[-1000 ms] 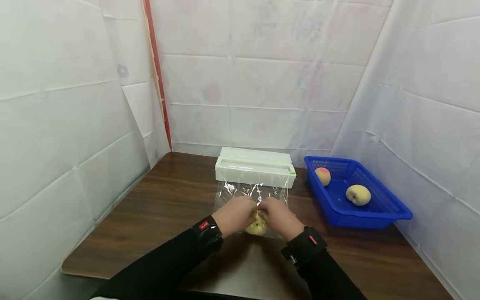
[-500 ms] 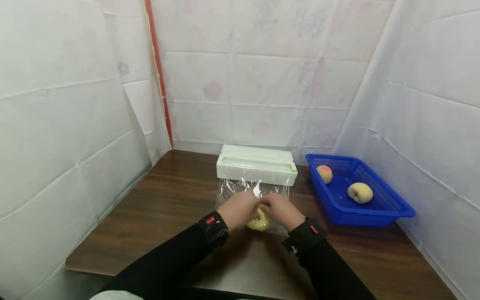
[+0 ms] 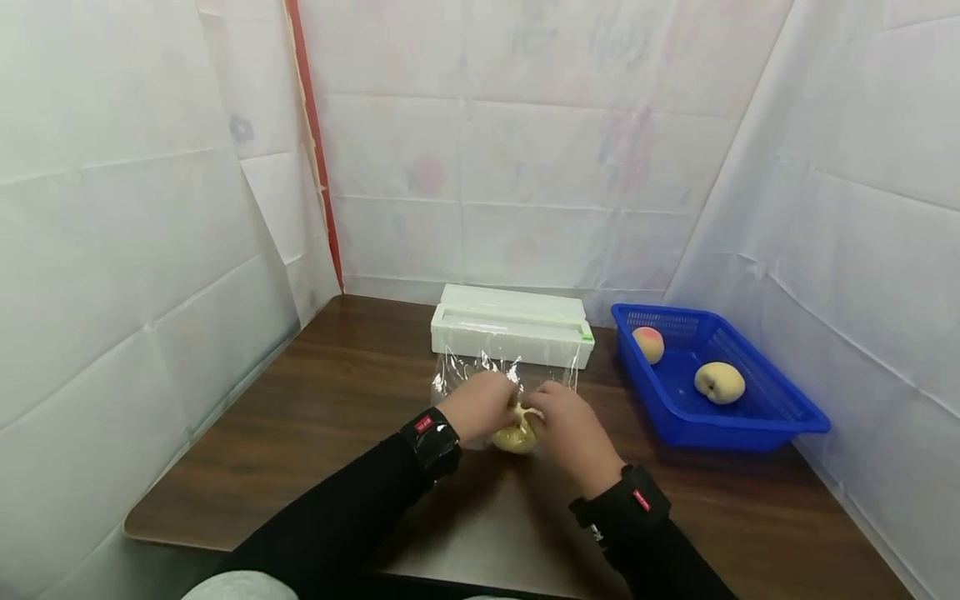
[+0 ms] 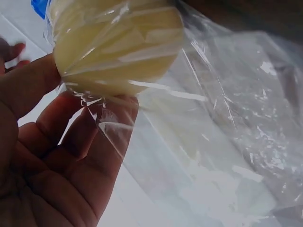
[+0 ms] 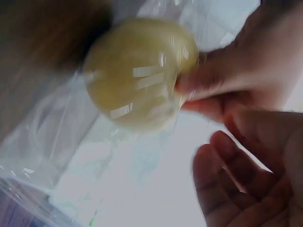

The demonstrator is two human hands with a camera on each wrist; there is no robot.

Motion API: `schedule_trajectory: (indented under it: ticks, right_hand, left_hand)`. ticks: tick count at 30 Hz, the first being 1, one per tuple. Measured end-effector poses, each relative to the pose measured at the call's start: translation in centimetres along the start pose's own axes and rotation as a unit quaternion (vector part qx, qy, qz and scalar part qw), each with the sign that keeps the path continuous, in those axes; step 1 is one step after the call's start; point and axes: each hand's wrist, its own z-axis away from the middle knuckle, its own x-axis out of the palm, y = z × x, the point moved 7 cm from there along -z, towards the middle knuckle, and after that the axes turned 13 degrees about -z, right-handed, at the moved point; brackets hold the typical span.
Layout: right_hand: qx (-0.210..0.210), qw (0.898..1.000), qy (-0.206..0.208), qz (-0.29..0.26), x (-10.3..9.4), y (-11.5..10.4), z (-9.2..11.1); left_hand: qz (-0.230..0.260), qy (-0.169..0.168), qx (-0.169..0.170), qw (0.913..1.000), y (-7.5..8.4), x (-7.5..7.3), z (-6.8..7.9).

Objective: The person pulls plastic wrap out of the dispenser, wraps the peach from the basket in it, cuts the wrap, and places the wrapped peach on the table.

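Note:
A pale yellow peach is wrapped in clear cling film at the front middle of the table. Above it, my left hand pinches the gathered film between thumb and fingers, as the left wrist view shows with the peach bulging beyond the fingertips. My right hand is just to the right, its fingers loosely bent with nothing between them; the right wrist view shows these fingers apart from the wrapped fruit. More film spreads behind the hands toward a white dispenser box.
The dispenser's lid stands raised at the back. On the right is a blue plastic basket holding a blushed peach and a pale peach. White sheeting encloses the brown wooden table at the back and sides.
The right hand, earlier with its fingertips against the left hand's at the film, has drawn back slightly to the right. The left hand keeps its pinch above the peach.

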Motion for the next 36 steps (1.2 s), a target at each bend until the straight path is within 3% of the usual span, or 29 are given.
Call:
schedule_trajectory:
  ticks: [5,12,18,26,36]
  right_hand:
    - [0.025,0.998,-0.049,0.021,1.9,-0.2,0.7]
    - [-0.006,0.997,-0.060,0.055,3.2,0.1,0.8]
    - [0.004,0.995,-0.071,0.063,3.3,0.5,-0.6]
    - [0.021,0.992,-0.083,0.087,3.1,0.8,-1.2]
    - [0.021,0.995,-0.071,0.073,3.1,0.7,-1.3]
  left_hand:
    - [0.034,-0.029,-0.023,0.9987,-0.8,0.2,-0.6]
    - [0.066,-0.055,-0.028,0.9959,-1.9,1.4,-1.2]
    - [0.090,-0.076,-0.044,0.9920,-3.7,1.9,-2.7]
    - [0.127,-0.088,-0.049,0.9868,-4.3,2.0,-3.2]
    - [0.109,-0.068,-0.033,0.9912,-4.0,1.8,-2.6]
